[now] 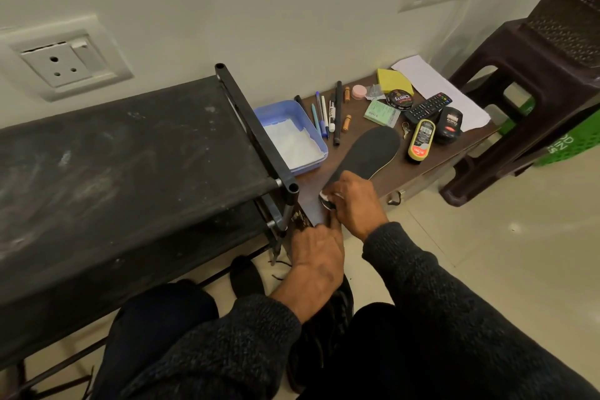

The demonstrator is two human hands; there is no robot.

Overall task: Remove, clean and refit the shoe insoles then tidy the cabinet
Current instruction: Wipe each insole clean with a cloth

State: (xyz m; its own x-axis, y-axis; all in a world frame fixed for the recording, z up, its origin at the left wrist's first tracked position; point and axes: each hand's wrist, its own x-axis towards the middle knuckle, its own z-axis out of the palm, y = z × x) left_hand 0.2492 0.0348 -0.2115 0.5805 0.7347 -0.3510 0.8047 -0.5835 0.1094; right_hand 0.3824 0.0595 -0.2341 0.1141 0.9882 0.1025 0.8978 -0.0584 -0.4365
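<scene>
A black insole with a pale edge lies flat on the low brown cabinet top. My right hand sits over the insole's near end, fingers curled round a small white tissue. My left hand rests at the cabinet's near edge, one finger pointing up toward the right hand; it holds nothing that I can see. A second dark insole lies on the floor under the black shoe rack. A dark shoe sits between my knees, mostly hidden by my left arm.
A blue tray holding white tissues stands beside the rack. Pens, a polish tin, a polish bottle, a remote and paper crowd the cabinet's far end. A brown plastic stool stands right.
</scene>
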